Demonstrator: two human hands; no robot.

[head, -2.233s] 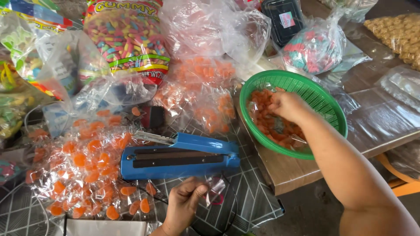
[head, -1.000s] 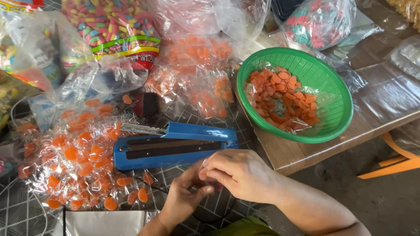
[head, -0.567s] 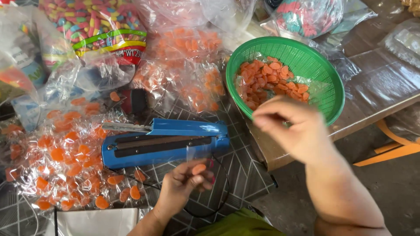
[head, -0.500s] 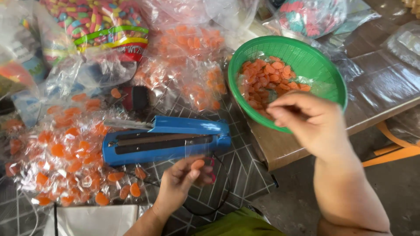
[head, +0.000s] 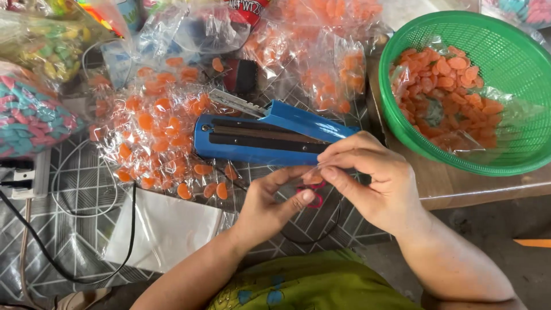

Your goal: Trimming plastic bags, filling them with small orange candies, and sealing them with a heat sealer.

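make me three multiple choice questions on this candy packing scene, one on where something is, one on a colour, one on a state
1. Where does the green basket sit?
A. upper right, on a wooden board
B. lower left, on the patterned cloth
C. under the sealer

2. What colour is the heat sealer?
A. red
B. blue
C. white

3. How do the hands stand?
A. both flat on the table
B. left hand and right hand pinch a small clear bag between them
C. both inside the basket

Answers:
1. A, it lies at the upper right edge.
2. B, its body is blue.
3. B, fingertips of both meet on the bag.
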